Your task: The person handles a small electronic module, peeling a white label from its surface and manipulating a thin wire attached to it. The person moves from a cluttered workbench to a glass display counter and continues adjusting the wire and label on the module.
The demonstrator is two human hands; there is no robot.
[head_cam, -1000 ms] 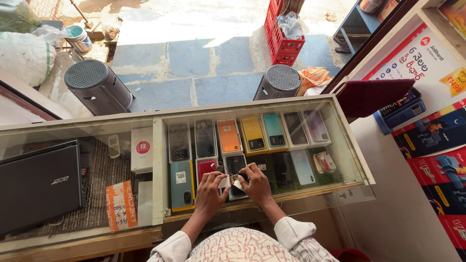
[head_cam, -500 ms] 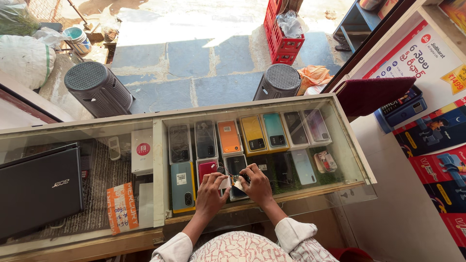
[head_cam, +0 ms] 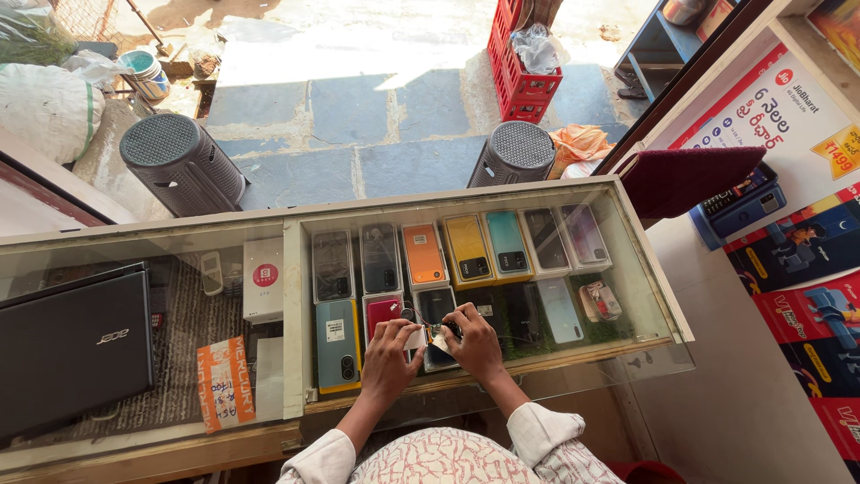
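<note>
My left hand [head_cam: 391,356] and my right hand [head_cam: 475,343] rest close together on top of a glass display counter [head_cam: 296,269]. Between their fingertips they pinch a small pale object [head_cam: 432,338]; it is too small to identify. Under the glass, below my hands, lie rows of phones and phone cases, among them an orange one [head_cam: 423,254], a yellow one [head_cam: 467,249] and a teal one [head_cam: 507,242].
A closed black laptop [head_cam: 72,345] lies on the counter's left part beside an orange printed packet [head_cam: 224,384]. Beyond the counter stand two dark perforated stools [head_cam: 179,161] [head_cam: 515,154] and a red crate [head_cam: 520,76]. A maroon cloth [head_cam: 685,175] sits at right.
Both hands stay over the same spot of the counter. Only the fingers shift slightly around the small object.
</note>
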